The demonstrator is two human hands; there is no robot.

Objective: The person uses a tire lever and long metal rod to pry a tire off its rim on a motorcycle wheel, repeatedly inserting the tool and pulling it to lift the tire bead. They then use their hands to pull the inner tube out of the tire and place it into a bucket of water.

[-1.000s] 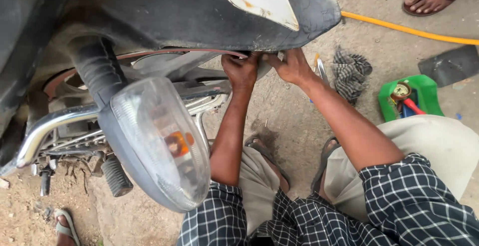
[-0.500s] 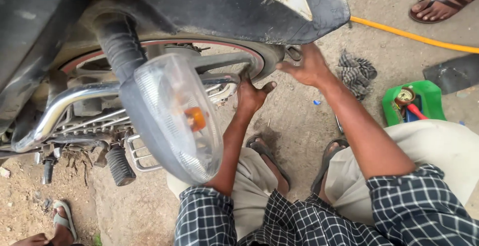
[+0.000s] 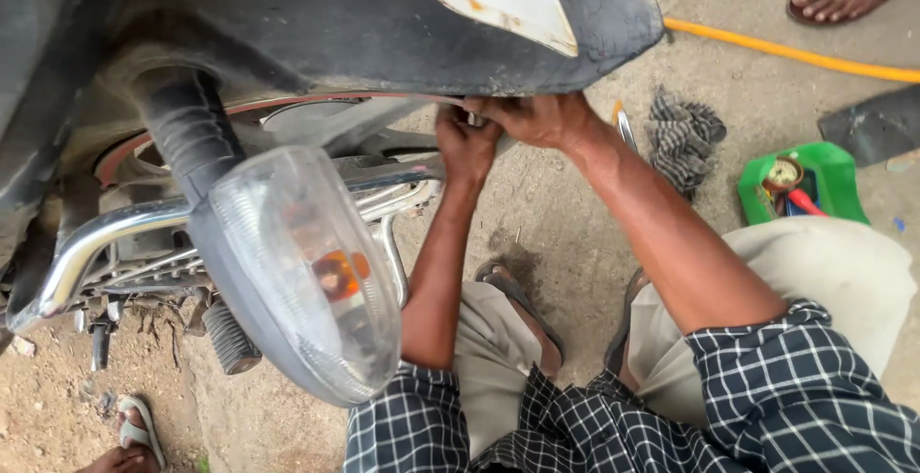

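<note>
In the head view, the left hand (image 3: 467, 142) and right hand (image 3: 537, 116) meet under the black plastic rear mudguard (image 3: 613, 27), fingers curled around a small hidden fitting by the wheel rim. Steadying with one hand while the other turns would probably work best; a checked rag (image 3: 682, 138) lies near right.

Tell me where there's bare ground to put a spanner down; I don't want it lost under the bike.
Bare ground lies between the checked rag and the green tray, and below the yellow hose. A smaller patch sits between the forearms, above the sandals. It is crowded under the mudguard, where the left hand and right hand meet.
</note>
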